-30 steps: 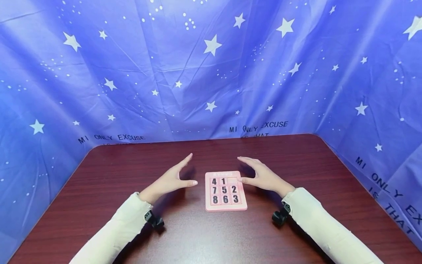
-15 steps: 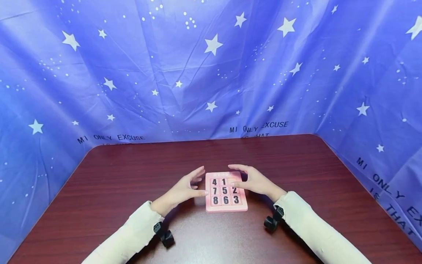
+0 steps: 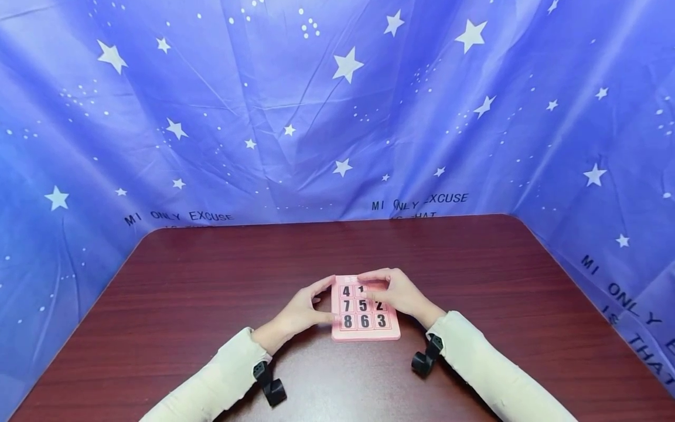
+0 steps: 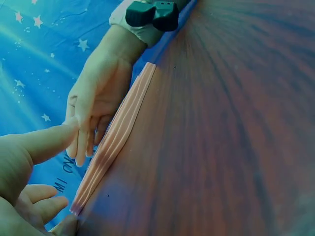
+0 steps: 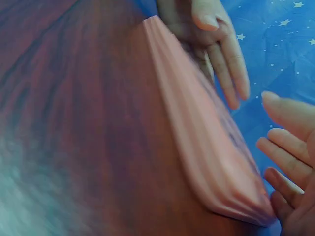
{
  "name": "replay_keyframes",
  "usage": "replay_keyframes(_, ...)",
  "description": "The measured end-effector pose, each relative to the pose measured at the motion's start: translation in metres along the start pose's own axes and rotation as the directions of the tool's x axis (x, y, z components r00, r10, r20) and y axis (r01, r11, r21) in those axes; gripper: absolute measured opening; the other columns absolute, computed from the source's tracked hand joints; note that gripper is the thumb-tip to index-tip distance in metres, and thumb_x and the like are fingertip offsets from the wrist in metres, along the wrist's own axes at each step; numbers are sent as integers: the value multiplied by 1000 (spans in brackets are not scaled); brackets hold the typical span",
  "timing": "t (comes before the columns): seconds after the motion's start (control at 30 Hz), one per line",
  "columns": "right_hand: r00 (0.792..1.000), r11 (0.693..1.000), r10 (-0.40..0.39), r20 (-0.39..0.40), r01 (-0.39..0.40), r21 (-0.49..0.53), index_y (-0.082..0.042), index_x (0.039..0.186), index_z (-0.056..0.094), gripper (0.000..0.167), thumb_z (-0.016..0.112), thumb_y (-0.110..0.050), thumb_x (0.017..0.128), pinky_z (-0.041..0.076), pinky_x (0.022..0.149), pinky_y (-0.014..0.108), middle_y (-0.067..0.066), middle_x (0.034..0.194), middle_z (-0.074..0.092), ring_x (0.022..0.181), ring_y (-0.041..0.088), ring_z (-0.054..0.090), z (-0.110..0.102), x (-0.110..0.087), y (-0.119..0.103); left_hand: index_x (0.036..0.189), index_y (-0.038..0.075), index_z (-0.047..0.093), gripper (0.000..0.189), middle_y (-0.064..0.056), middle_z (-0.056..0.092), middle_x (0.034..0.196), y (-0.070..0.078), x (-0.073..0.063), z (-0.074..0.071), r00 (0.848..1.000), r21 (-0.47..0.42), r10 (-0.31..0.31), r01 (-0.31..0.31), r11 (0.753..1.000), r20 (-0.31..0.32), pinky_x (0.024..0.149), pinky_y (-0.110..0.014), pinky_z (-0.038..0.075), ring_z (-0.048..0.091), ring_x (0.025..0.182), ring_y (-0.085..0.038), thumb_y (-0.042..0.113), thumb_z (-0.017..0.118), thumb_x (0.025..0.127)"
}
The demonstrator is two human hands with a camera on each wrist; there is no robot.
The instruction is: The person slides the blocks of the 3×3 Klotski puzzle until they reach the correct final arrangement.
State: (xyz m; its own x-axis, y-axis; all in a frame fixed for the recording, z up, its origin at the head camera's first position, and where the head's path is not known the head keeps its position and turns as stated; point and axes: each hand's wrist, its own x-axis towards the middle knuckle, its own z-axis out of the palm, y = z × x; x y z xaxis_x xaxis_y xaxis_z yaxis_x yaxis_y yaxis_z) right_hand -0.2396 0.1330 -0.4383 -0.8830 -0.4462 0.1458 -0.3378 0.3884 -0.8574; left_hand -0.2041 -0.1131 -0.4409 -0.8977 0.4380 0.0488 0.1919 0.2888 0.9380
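A pink number slide puzzle lies flat on the table, its digit tiles facing up and its upper right part covered. My left hand is at its left side, thumb by the lower left edge and index finger at the top left corner. Over the upper right part reaches my right hand, its thumb across the tiles and its index finger along the top edge. In the left wrist view the left thumb is raised beside the puzzle's layered edge. The right fingers are spread beside the puzzle in the right wrist view.
The dark red wooden table has rounded far corners. A blue curtain with white stars hangs behind it and along the sides. Black wrist cameras sit below both pale sleeves.
Both hands have come inward to the puzzle, the left from the left and the right from the right. The right thumb now covers part of the tiles. The head view has shifted slightly.
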Motion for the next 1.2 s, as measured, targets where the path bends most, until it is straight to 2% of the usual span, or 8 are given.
replay_keyframes(0.17,996,999,10,-86,-14,-47,-11,106,74,31,77,-16,76,41,85,30,3,98,67,96,18,53,9,0,1,143,1,38,88,-17,44,142,2,-1,2,1000,130,28,-26,991,-13,101,-49,36,39,129,-31,14,83,68)
replay_keyframes(0.3,988,996,12,-152,-25,-85,-12,102,75,30,80,-18,74,39,78,29,2,90,63,89,16,47,15,1,2,143,3,39,90,-21,47,137,2,-3,3,999,191,25,-17,981,-38,99,-49,38,42,124,-33,16,85,66)
replay_keyframes(0.5,977,993,47,-209,-69,-100,-14,101,76,28,80,-16,74,37,75,30,3,87,56,88,16,41,21,1,2,142,4,41,91,-21,50,130,-3,-3,5,997,268,54,-39,963,-49,97,-47,39,43,118,-31,18,86,64)
replay_keyframes(0.8,969,984,61,-240,-99,-149,-17,98,77,24,79,-11,75,39,76,30,4,91,54,89,16,43,25,0,2,142,2,38,93,-20,48,135,-2,-4,3,999,322,48,-42,946,-11,103,-48,32,40,123,-32,20,86,64)
replay_keyframes(0.93,968,981,58,-245,-102,-168,-15,98,77,24,78,-10,75,39,77,31,6,93,56,91,17,45,24,-2,0,143,1,36,97,-20,46,138,-1,-5,1,999,324,48,-48,945,8,104,-48,31,39,124,-32,21,87,63)
replay_keyframes(1.2,957,973,52,-284,-113,-202,-12,97,76,23,79,-10,74,41,79,35,7,94,61,93,20,50,15,-7,3,143,0,36,97,-21,45,139,0,-4,1,999,314,47,-46,948,4,105,-47,30,38,125,-32,21,87,63)
